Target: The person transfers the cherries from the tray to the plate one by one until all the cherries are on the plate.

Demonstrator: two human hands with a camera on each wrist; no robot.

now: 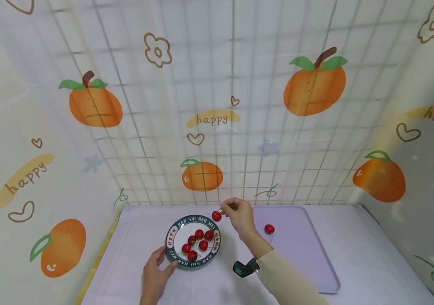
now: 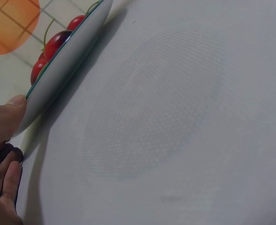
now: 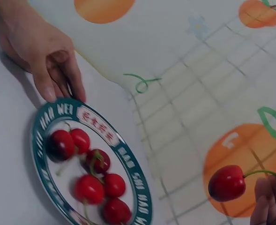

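Observation:
My right hand [image 1: 240, 216] pinches a red cherry [image 1: 216, 216] by its thin green stem, and the fruit hangs just off the plate's upper right rim. The same cherry [image 3: 227, 183] shows large in the right wrist view. My left hand [image 1: 155, 271] holds the lower left rim of a round plate [image 1: 193, 217], white with a dark green lettered border. In the left wrist view the left thumb [image 2: 11, 112] lies against the rim, with fingers bent below it. Several stemmed cherries [image 1: 203, 245] lie grouped on the plate.
To the right lies a flat lilac tray [image 1: 301, 254] with one cherry [image 1: 269, 229] near its upper left. A white cloth [image 1: 125, 254] covers the table. Behind it stands a wall sheet [image 1: 209, 84] printed with oranges. A dark wrist device [image 1: 244, 269] sits on my right wrist.

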